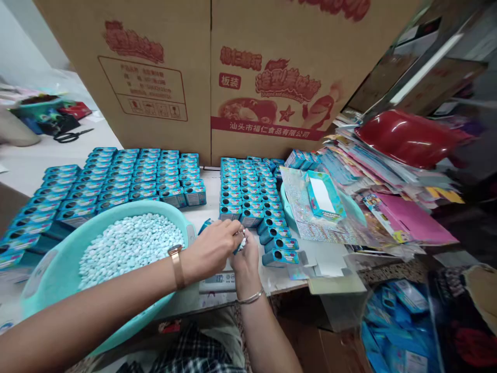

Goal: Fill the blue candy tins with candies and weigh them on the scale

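Boxes [78,211], blue, stand in rows at left. Basin [58,272], teal, stands in front of them and contains pale pellets [128,243]. Left hand [207,251]: fingers drawn narrow beside the right hand; held contents cannot be determined. Scale [223,281]: between the forearms. Right hand [246,265]: fingers curled around a mostly hidden blue carton [236,250], pellets showing at it.

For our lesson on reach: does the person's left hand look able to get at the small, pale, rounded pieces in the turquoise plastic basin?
Probably yes: the left hand, beside the right hand, is close to the basin, and no lid covers the pieces.
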Demonstrator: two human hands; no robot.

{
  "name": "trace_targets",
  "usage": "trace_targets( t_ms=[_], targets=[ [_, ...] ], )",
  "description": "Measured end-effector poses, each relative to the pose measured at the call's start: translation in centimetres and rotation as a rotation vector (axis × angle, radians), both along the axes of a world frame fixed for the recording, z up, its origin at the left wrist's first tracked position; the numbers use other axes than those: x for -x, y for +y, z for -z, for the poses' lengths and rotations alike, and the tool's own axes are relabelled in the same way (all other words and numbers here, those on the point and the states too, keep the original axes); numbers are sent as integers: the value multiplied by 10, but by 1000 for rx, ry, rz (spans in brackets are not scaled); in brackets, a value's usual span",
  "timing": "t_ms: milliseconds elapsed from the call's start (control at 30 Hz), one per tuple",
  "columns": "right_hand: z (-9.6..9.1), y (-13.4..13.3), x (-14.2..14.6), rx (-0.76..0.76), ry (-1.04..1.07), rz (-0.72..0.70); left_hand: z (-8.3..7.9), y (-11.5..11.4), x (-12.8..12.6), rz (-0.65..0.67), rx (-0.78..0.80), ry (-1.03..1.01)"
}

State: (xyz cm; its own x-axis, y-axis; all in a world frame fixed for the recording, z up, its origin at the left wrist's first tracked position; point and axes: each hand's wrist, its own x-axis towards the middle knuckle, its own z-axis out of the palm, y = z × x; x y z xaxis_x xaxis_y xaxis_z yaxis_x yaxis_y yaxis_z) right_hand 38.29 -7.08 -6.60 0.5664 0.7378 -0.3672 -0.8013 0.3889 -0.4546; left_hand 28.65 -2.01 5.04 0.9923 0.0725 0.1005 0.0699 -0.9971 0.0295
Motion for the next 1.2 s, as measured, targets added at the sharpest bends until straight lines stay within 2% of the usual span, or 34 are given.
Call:
trace_targets(
  t_ms=[100, 167, 300, 467, 633, 733, 800, 900, 1033, 1133, 1200],
  targets=[
    [-6, 2, -4, 42, 256, 3, -3, 6, 3, -34, 45, -19],
    [-10, 1, -8, 77, 305, 27, -3, 10, 6, -87, 141, -44],
    [-18, -6, -20, 108, 321, 95, 4, 14, 12, -290, 360, -165],
    [-26, -10, -37, 38, 254, 65, 35, 10, 16, -451, 501, -263],
    [-26, -10, -46, -16, 232, 19, 69, 7, 18, -511, 596, -271],
    [-26, -12, -50, -77, 222, -27, 80, 4, 22, -516, 605, -250],
    [-28, -15, -53, -109, 225, -43, 79, 1, 25, -516, 602, -219],
    [-33, -23, -58, -158, 214, -51, 67, 0, 34, -496, 633, -205],
    [-41, -39, -66, -201, 100, -97, 41, 9, 54, -452, 666, -384],
    [-47, -50, -68, -212, 3, -109, 25, 19, 73, -492, 670, -520],
    [-51, -53, -68, -203, -31, -90, 20, 23, 85, -536, 701, -555]
  ],
)
